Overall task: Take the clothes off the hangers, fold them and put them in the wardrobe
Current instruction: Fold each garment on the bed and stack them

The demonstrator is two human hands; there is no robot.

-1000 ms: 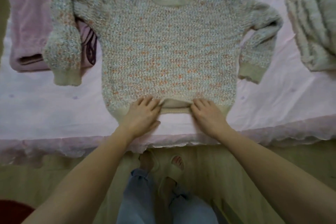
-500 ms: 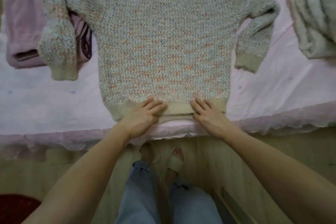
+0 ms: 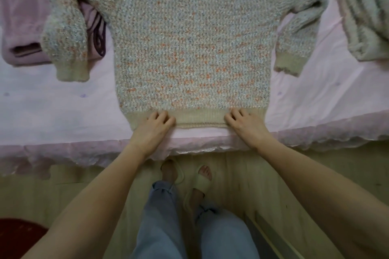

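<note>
A speckled knit sweater (image 3: pixel 191 48) in cream, blue and orange lies flat, front up, on the pink bed sheet (image 3: pixel 52 115), its neck at the far side. Both sleeves hang down at its sides. My left hand (image 3: pixel 152 130) and my right hand (image 3: pixel 247 127) sit on the ribbed hem near the bed's front edge, a hand's width apart. Their fingers are curled onto the hem and both thumbs are hidden. No hanger or wardrobe is in view.
A folded mauve garment (image 3: pixel 21 27) lies at the left, partly under the sweater's sleeve. A fluffy striped cream garment (image 3: pixel 366 10) lies at the right. My legs and sandalled feet (image 3: pixel 202 176) stand on the wooden floor below the bed's edge.
The hem, folded up a second ago, now lies flat. Both hands have slid apart along it, and their fingers have curled. The view has moved closer to the bed.
</note>
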